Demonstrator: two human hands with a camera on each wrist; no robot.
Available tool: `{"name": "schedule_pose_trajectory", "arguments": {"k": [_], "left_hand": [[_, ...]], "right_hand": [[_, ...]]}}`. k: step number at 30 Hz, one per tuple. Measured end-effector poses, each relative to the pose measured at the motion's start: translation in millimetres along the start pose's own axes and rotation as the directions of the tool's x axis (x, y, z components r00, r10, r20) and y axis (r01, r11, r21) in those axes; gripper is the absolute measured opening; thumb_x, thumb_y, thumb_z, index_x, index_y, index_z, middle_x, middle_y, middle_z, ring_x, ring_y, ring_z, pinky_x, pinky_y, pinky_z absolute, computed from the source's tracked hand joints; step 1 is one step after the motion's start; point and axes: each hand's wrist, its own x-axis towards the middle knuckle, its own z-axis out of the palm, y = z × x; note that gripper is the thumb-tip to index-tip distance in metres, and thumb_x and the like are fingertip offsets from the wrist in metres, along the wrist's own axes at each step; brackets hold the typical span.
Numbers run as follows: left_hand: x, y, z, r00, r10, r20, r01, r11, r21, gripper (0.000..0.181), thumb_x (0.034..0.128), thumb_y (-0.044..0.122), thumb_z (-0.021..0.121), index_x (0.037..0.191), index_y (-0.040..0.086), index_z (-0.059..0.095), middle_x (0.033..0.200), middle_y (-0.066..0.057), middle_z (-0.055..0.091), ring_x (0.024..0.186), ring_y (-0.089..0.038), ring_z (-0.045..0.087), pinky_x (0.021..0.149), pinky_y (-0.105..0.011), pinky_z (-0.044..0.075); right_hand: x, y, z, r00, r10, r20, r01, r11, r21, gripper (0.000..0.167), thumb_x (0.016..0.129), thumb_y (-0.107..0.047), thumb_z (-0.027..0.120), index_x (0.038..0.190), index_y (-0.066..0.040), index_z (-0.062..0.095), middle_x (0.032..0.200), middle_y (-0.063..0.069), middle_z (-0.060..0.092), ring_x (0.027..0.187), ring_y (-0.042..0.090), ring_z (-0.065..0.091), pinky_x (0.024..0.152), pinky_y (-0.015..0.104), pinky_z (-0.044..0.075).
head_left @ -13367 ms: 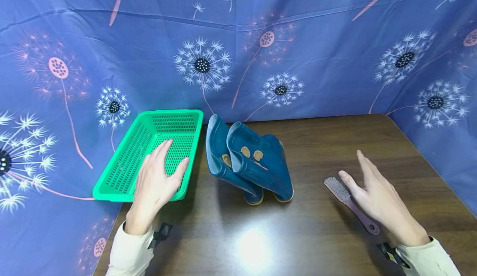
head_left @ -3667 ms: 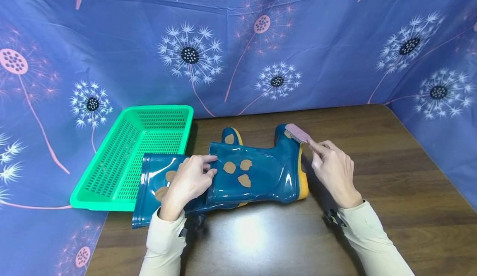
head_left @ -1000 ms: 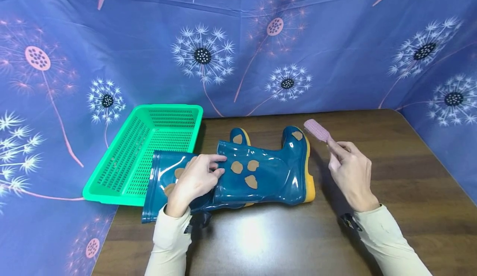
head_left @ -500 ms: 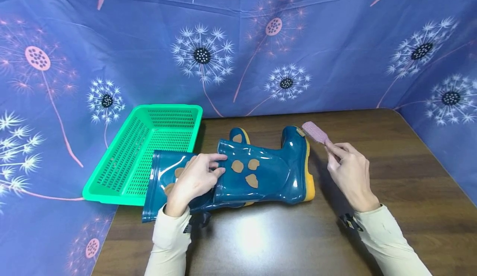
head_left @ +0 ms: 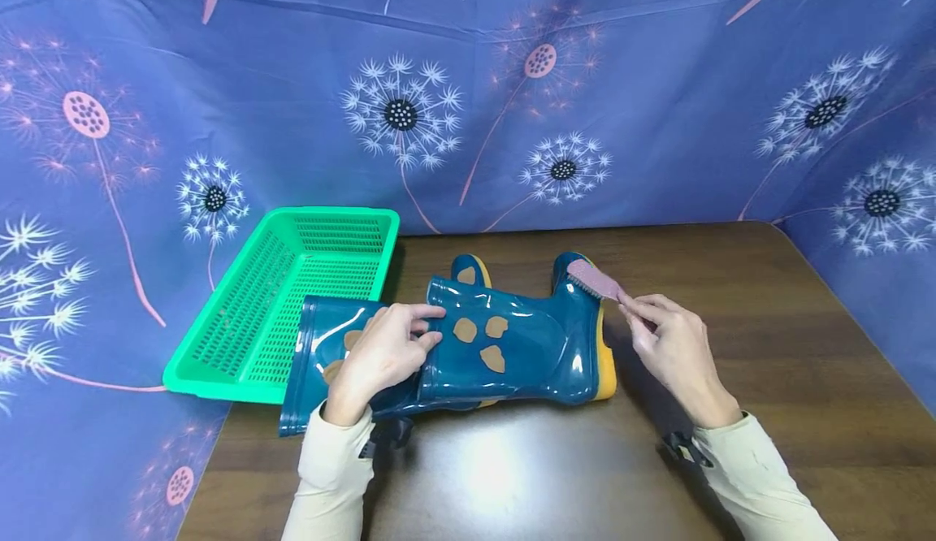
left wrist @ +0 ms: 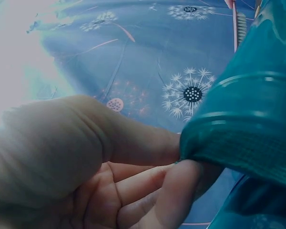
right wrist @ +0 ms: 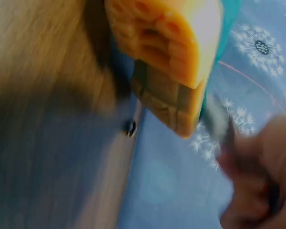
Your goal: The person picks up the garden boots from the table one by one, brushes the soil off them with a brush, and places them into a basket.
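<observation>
Two blue rubber boots with yellow soles and tan patches lie overlapped on the table. The upper boot (head_left: pixel 537 354) points its toe to the back; the lower boot (head_left: pixel 310 374) sticks out at left. With thumb and finger, my left hand (head_left: pixel 383 354) pinches the upper boot's top rim, plain in the left wrist view on the boot cuff (left wrist: pixel 248 105). My right hand (head_left: pixel 676 354) grips a pink scrub brush (head_left: pixel 595 279) by its handle, bristles down at the toe, hiding the patch there. The right wrist view shows the yellow sole (right wrist: pixel 167 57) and a blurred brush.
A green plastic basket (head_left: pixel 212 387) stands at the left; the lower boot's shaft lies against its near right corner. The brown wooden table (head_left: pixel 731 281) ends at a blue dandelion-print cloth (head_left: pixel 453 159) hanging behind.
Since the first frame, the boots have been turned and laid out, and the brush picked up. In the last second the brush moved left and nearer, from beside the toe onto it.
</observation>
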Motion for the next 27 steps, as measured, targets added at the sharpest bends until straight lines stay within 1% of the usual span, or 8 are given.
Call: {"name": "schedule_pose_trajectory", "arguments": {"k": [1,7,10,12,15,17,23,27], "left_hand": [[-0.2,-0.1,-0.2,1.000,-0.002,-0.002,0.002,1.000,0.004,0.041,0.1011,0.011,0.072,0.142,0.014,0.070,0.119,-0.009,0.080,0.108,-0.025,0.075,0.092,-0.046,0.059],[0.7,-0.1,-0.6,1.000,-0.002,0.006,0.002,1.000,0.010,0.040,0.1017,0.012,0.072,0.142,0.015,0.070,0.125,-0.010,0.078,0.117,-0.030,0.073,0.099,-0.052,0.058],[1.1,0.1,-1.1,1.000,-0.003,0.011,0.002,1.000,0.010,0.040,0.1019,0.012,0.071,0.142,0.015,0.070,0.125,-0.010,0.078,0.119,-0.031,0.071,0.101,-0.054,0.057],[1.1,0.2,-1.7,1.000,-0.002,0.015,0.001,1.000,0.009,0.041,0.1021,0.012,0.071,0.143,0.015,0.069,0.125,-0.010,0.078,0.119,-0.031,0.072,0.101,-0.054,0.057],[1.0,0.2,-2.9,1.000,-0.004,0.015,0.004,1.000,0.010,0.042,0.1023,0.012,0.071,0.144,0.014,0.068,0.124,-0.010,0.079,0.116,-0.029,0.073,0.099,-0.052,0.058],[0.7,0.7,-3.7,1.000,-0.007,0.014,0.007,1.000,0.009,0.042,0.1023,0.011,0.070,0.144,0.013,0.068,0.123,-0.010,0.079,0.111,-0.028,0.074,0.096,-0.050,0.059],[1.1,1.0,-3.1,1.000,-0.024,0.006,0.024,0.999,0.032,0.043,0.1026,0.014,0.071,0.146,0.016,0.067,0.130,-0.010,0.077,0.124,-0.032,0.070,0.104,-0.056,0.055],[0.6,0.0,-2.5,1.000,-0.025,0.007,0.025,0.999,0.031,0.043,0.1030,0.015,0.070,0.146,0.016,0.067,0.133,-0.010,0.076,0.128,-0.034,0.068,0.107,-0.058,0.053]], "right_hand": [[0.4,-1,0,1.000,-0.006,-0.004,0.006,1.000,-0.012,0.025,0.090,0.001,0.078,0.115,0.000,0.082,0.097,0.016,0.078,0.062,0.023,0.066,0.054,0.034,0.051],[-4.1,-4,-1,1.000,0.003,0.013,-0.003,1.000,-0.022,0.028,0.090,0.002,0.079,0.117,-0.001,0.081,0.098,0.018,0.078,0.062,0.028,0.067,0.051,0.037,0.051],[-6.1,-9,-1,1.000,0.020,-0.004,-0.020,0.999,-0.045,0.026,0.090,0.001,0.078,0.116,0.000,0.081,0.099,0.019,0.078,0.063,0.030,0.068,0.054,0.045,0.054],[-7.7,-15,-1,0.999,0.032,-0.017,-0.033,0.999,-0.031,0.024,0.091,0.000,0.078,0.115,0.001,0.082,0.098,0.018,0.079,0.061,0.028,0.067,0.053,0.039,0.052],[-13.1,-29,2,0.999,0.032,0.019,-0.033,0.999,0.037,0.024,0.091,-0.002,0.080,0.116,-0.002,0.082,0.097,0.012,0.080,0.063,0.017,0.062,0.054,0.021,0.044],[-18.9,-40,6,0.999,0.022,0.040,-0.025,0.997,0.075,0.026,0.092,-0.003,0.080,0.118,-0.004,0.082,0.096,0.009,0.080,0.064,0.013,0.058,0.055,0.015,0.039],[-34.9,-70,17,0.998,-0.031,0.047,0.022,0.983,0.185,0.032,0.091,-0.001,0.081,0.122,-0.008,0.081,0.097,0.005,0.078,0.070,0.010,0.061,0.059,0.013,0.042],[-40.7,-84,19,0.993,-0.105,0.051,0.086,0.954,0.288,0.034,0.088,0.001,0.083,0.120,-0.008,0.082,0.099,0.003,0.078,0.072,0.008,0.060,0.054,0.010,0.039]]}}
